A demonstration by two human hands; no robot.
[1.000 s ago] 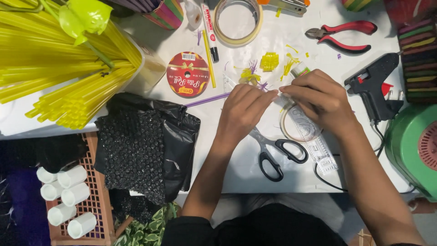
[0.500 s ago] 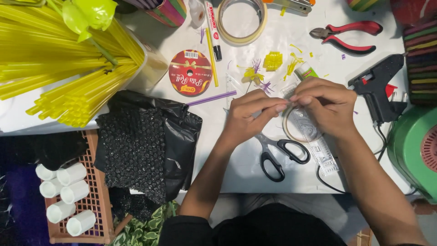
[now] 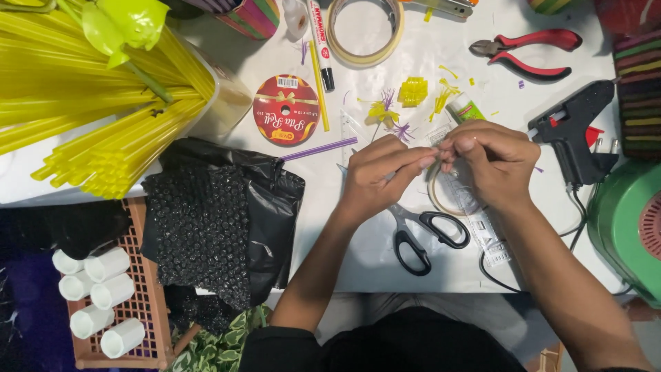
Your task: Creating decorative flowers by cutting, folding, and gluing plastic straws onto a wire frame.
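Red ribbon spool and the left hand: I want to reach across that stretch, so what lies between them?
In the head view, a purple straw lies on the white table between the red ribbon spool and the left hand; otherwise that stretch is bare.

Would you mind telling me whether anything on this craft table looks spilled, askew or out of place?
Small yellow and purple clippings lie scattered over the white table beyond both hands. The yellow straws fan out loosely, tips past the table edge. The scissors lie open under the left hand.
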